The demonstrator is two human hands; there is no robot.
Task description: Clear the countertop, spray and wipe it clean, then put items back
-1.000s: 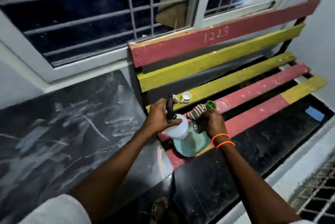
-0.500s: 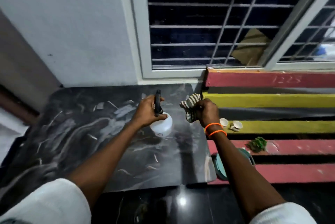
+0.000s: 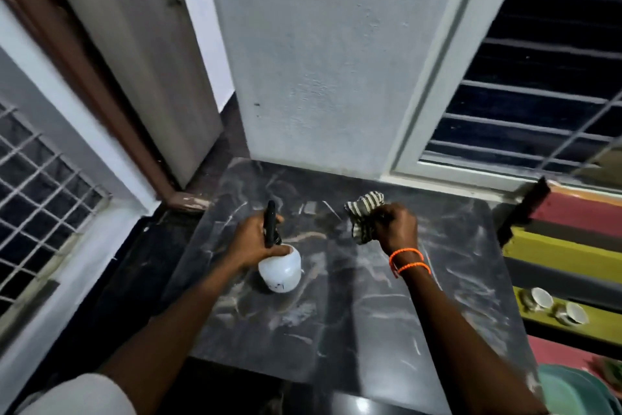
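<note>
1. While the left hand (image 3: pixel 253 239) grips the neck of the spray bottle (image 3: pixel 280 267) with curled fingers, the bottle hangs above the dark marble worktop (image 3: pixel 353 320), near its middle.
2. Its long axis runs away from the person: the white round body sits nearest, and the black nozzle head (image 3: pixel 270 223) points toward the far wall.
3. The right hand (image 3: pixel 395 229) is clenched on a bunched striped cloth (image 3: pixel 363 217), held over the worktop's far part, just right of the bottle.
4. Two small white cups (image 3: pixel 558 307) sit on a yellow bench slat (image 3: pixel 572 253) to the right.
</note>
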